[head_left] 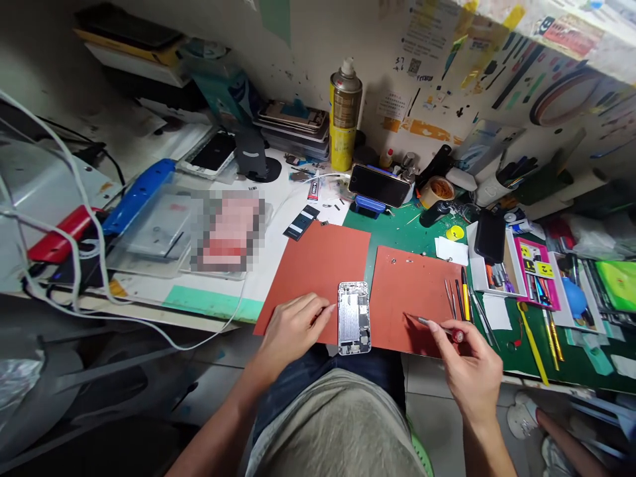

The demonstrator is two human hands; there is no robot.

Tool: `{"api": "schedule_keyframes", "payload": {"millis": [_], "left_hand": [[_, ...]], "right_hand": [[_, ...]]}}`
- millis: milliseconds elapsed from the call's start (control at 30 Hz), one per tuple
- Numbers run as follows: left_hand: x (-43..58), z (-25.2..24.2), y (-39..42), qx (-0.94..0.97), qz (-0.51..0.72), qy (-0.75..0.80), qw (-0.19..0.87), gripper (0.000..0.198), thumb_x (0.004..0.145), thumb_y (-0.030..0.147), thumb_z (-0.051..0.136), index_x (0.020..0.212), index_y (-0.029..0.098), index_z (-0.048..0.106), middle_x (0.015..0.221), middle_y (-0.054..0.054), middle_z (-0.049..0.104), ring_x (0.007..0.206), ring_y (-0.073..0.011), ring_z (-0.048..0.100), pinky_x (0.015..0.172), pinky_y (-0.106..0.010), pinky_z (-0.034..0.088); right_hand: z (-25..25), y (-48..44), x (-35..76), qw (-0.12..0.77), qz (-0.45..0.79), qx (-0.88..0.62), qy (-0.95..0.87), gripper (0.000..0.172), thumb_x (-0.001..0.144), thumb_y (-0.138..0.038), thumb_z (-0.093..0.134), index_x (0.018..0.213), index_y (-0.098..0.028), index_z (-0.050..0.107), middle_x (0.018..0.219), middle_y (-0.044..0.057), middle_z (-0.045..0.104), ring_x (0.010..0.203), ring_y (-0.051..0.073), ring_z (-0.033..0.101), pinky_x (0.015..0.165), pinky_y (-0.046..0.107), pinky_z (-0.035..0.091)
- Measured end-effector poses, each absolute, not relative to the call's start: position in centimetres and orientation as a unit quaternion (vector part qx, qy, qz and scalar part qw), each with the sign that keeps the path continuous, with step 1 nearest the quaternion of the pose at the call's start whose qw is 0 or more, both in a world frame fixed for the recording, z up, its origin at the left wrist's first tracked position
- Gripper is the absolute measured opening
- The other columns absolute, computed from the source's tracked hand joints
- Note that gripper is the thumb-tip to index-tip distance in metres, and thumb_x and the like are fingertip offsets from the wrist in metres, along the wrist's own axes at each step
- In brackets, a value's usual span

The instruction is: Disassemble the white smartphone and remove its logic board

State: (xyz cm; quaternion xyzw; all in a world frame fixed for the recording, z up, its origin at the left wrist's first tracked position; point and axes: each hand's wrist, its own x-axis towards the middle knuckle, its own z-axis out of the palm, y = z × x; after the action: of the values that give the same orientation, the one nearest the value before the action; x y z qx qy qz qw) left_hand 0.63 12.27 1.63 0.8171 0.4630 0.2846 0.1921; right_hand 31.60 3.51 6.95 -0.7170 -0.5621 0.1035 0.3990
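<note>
An opened phone body (354, 317) lies face down between two red-brown mats, the left mat (318, 265) and the right mat (412, 291), at the near edge of the bench. My left hand (293, 326) rests on the left mat with its fingertips pinched together just left of the phone's edge; what they hold is too small to see. My right hand (470, 371) grips a small screwdriver (437, 325) with a red end, its tip pointing left over the right mat, a short way from the phone.
Tweezers and pens (460, 301) lie at the right mat's edge. A tool tray (536, 278), a black phone on a blue stand (380, 187), a spray can (344, 112), tape rolls and stacked phone parts crowd the back. White cables (74, 218) hang at left.
</note>
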Motion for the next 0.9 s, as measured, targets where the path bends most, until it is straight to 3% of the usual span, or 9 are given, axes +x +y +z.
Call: {"api": "schedule_keyframes", "payload": {"millis": [200, 300, 433, 633, 900], "left_hand": [[0.5, 1.4, 12.3, 0.825, 0.294, 0.444, 0.190, 0.018, 0.110, 0.032, 0.058, 0.098, 0.020, 0.065, 0.082, 0.000, 0.068, 0.069, -0.0130, 0.062, 0.067, -0.028, 0.044], [0.4, 1.5, 12.4, 0.833, 0.285, 0.435, 0.190, 0.024, 0.109, 0.038, 0.059, 0.093, 0.021, 0.064, 0.081, 0.001, 0.068, 0.069, -0.0137, 0.061, 0.065, -0.029, 0.042], [0.4, 1.3, 12.5, 0.841, 0.271, 0.432, 0.180, 0.031, 0.109, 0.044, 0.060, 0.089, 0.021, 0.063, 0.079, 0.000, 0.067, 0.071, -0.0156, 0.061, 0.064, -0.030, 0.040], [0.4, 1.2, 12.5, 0.849, 0.265, 0.430, 0.155, 0.035, 0.110, 0.045, 0.057, 0.086, 0.021, 0.063, 0.076, 0.000, 0.063, 0.071, -0.0173, 0.059, 0.061, -0.031, 0.038], [0.4, 1.2, 12.5, 0.853, 0.272, 0.420, 0.148, 0.038, 0.111, 0.046, 0.054, 0.082, 0.021, 0.059, 0.074, 0.001, 0.061, 0.069, -0.0175, 0.056, 0.061, -0.033, 0.037]], "right_hand": [[7.3, 5.7, 31.3, 0.417, 0.138, -0.702, -0.560, 0.024, 0.096, -0.044, 0.080, 0.086, -0.022, 0.076, 0.088, 0.005, 0.074, 0.075, 0.018, 0.068, 0.064, 0.029, 0.053], [6.8, 6.2, 30.9, 0.426, 0.143, -0.735, -0.507, 0.029, 0.092, -0.047, 0.084, 0.100, -0.022, 0.072, 0.087, 0.005, 0.078, 0.070, 0.018, 0.072, 0.064, 0.029, 0.058], [7.2, 7.3, 29.2, 0.480, 0.156, -0.705, -0.499, 0.046, 0.090, -0.042, 0.086, 0.124, -0.023, 0.060, 0.096, 0.007, 0.082, 0.078, 0.022, 0.081, 0.075, 0.036, 0.067], [7.1, 10.3, 26.3, 0.429, 0.145, -0.632, -0.629, 0.026, 0.101, -0.034, 0.072, 0.120, -0.024, 0.059, 0.102, 0.007, 0.080, 0.090, 0.022, 0.082, 0.079, 0.036, 0.070], [6.5, 11.8, 25.5, 0.398, 0.124, -0.618, -0.666, 0.021, 0.103, -0.033, 0.070, 0.117, -0.024, 0.058, 0.099, 0.005, 0.081, 0.087, 0.020, 0.082, 0.073, 0.031, 0.069]]}}
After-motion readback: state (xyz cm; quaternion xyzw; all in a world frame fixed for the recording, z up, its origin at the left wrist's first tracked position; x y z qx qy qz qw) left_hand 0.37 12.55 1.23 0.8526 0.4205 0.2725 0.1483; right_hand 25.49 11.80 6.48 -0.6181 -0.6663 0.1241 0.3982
